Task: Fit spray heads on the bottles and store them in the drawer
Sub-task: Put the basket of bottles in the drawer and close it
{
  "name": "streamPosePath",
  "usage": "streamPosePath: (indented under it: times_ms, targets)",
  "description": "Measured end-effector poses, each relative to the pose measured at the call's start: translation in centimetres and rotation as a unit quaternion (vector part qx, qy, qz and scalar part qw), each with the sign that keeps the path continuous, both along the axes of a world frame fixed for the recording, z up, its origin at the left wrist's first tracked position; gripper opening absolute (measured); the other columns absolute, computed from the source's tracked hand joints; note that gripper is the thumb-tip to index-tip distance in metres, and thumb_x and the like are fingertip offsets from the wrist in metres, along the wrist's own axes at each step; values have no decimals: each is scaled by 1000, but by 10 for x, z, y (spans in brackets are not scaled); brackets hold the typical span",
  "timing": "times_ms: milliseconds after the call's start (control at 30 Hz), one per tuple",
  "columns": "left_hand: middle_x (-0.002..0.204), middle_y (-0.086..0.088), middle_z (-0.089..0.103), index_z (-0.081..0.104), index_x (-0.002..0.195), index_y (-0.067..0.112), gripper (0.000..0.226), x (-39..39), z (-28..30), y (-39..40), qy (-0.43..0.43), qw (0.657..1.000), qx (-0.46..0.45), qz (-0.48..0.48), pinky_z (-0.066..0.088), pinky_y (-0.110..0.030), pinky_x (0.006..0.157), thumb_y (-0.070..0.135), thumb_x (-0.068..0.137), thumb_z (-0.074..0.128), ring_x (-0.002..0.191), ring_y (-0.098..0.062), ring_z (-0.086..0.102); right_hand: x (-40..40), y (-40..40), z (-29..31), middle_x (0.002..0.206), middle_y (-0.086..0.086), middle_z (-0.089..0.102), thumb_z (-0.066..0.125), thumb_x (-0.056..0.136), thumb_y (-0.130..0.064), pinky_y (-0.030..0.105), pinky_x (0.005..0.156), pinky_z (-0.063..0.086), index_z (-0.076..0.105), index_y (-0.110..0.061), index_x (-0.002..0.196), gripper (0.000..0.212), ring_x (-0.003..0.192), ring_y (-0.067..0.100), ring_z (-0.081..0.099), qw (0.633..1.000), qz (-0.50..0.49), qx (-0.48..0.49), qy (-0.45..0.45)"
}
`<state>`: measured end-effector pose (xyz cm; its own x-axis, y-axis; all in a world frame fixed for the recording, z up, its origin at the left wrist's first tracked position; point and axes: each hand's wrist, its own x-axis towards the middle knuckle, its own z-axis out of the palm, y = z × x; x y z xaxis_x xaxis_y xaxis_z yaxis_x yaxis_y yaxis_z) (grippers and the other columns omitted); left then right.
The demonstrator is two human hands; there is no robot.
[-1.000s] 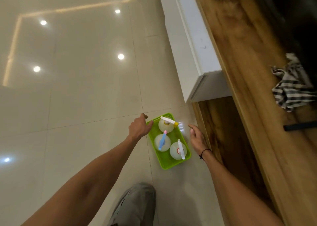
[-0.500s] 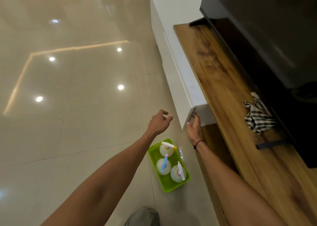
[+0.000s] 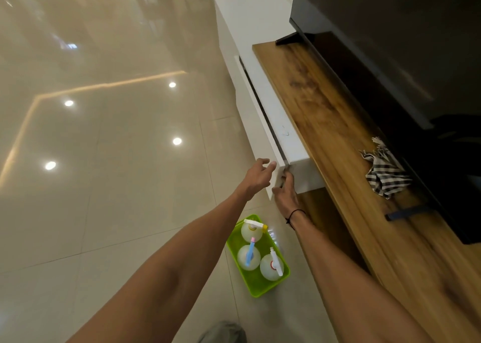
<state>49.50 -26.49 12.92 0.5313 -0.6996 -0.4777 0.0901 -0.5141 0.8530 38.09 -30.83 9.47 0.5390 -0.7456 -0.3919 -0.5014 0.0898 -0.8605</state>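
Right hand [image 3: 285,190] grips the white drawer [image 3: 263,123] front's end, left hand [image 3: 257,177] open beside it; three spray bottles [image 3: 248,257] wait in the green tray [image 3: 256,292] below; an off-centre pull could jam the drawer

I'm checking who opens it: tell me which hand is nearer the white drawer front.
Right. The right hand grips the near end of the white drawer front, fingers curled round its edge. The left hand hovers just beside that end, fingers spread, apparently not touching.

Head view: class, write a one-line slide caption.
Right hand grips the white drawer edge, left hand open beside; three spray bottles wait in a green tray.
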Motion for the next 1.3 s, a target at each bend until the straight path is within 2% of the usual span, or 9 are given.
streamPosePath:
  times_ms: [167, 200, 300, 367, 467, 600, 833, 1167, 1300]
  targets:
    - [110, 5, 58, 37, 163, 14, 69, 5, -8, 5, 1, 1000, 3, 13, 57, -48, 110, 52, 108, 52, 111, -21, 59, 4, 13, -5, 169, 6, 33, 42, 100, 1, 53, 123, 36, 21, -24, 163, 71, 155, 29, 34, 1000, 20, -10, -2]
    - [113, 3, 59, 35, 165, 14, 71, 6, -8, 7, 2, 1000, 5, 15, 56, -48, 111, 52, 108, 53, 114, -21, 58, 6, 16, -6, 168, 7, 35, 41, 100, 1, 52, 123, 37, 23, -24, 162, 69, 154, 29, 35, 1000, 28, -13, -3]
    - [157, -13, 51, 28, 168, 13, 78, 15, -9, 13, -5, 999, 19, 28, 48, -50, 119, 52, 106, 55, 138, -28, 55, 14, 26, -11, 164, 9, 40, 44, 103, -2, 52, 121, 39, 27, -24, 159, 62, 151, 30, 40, 999, 47, -11, -9]
    - [165, -15, 44, 25, 168, 11, 78, 22, -10, 19, -15, 999, 18, 36, 44, -50, 122, 47, 107, 57, 148, -32, 49, 19, 33, -12, 162, 9, 43, 44, 105, -7, 50, 120, 40, 29, -25, 157, 57, 148, 29, 43, 998, 63, -11, -11]
    - [161, -16, 49, 25, 167, 9, 75, 37, -11, 34, -18, 999, 17, 43, 46, -50, 121, 40, 107, 59, 145, -31, 52, 27, 43, -11, 159, 7, 46, 40, 108, -15, 46, 117, 42, 33, -25, 155, 48, 145, 28, 46, 995, 95, -6, -16]
    - [149, -15, 57, 31, 163, 10, 67, 56, -9, 61, -7, 999, 18, 41, 52, -49, 115, 33, 107, 60, 136, -31, 61, 42, 53, -10, 155, 7, 51, 33, 112, -29, 51, 117, 43, 37, -25, 152, 40, 140, 29, 51, 991, 136, -2, -7]
    - [149, -10, 57, 38, 160, 13, 62, 78, -7, 104, -15, 997, 25, 65, 56, -48, 112, 29, 104, 62, 135, -25, 60, 66, 68, -10, 151, 9, 55, 31, 113, -32, 54, 113, 46, 44, -23, 148, 39, 137, 30, 54, 980, 200, -3, 7]
    - [143, -10, 63, 44, 157, 13, 58, 103, 1, 155, -28, 993, 47, 103, 58, -46, 110, 23, 102, 63, 128, -26, 66, 103, 100, -3, 145, 7, 59, 31, 114, -36, 46, 109, 47, 51, -19, 141, 38, 134, 29, 56, 965, 262, -4, 14]
    - [142, -10, 65, 47, 154, 11, 55, 113, 3, 174, -33, 991, 55, 121, 59, -45, 108, 22, 102, 63, 126, -26, 67, 118, 114, 1, 142, 8, 61, 31, 114, -34, 50, 110, 48, 51, -19, 142, 38, 131, 29, 57, 960, 279, 6, 12]
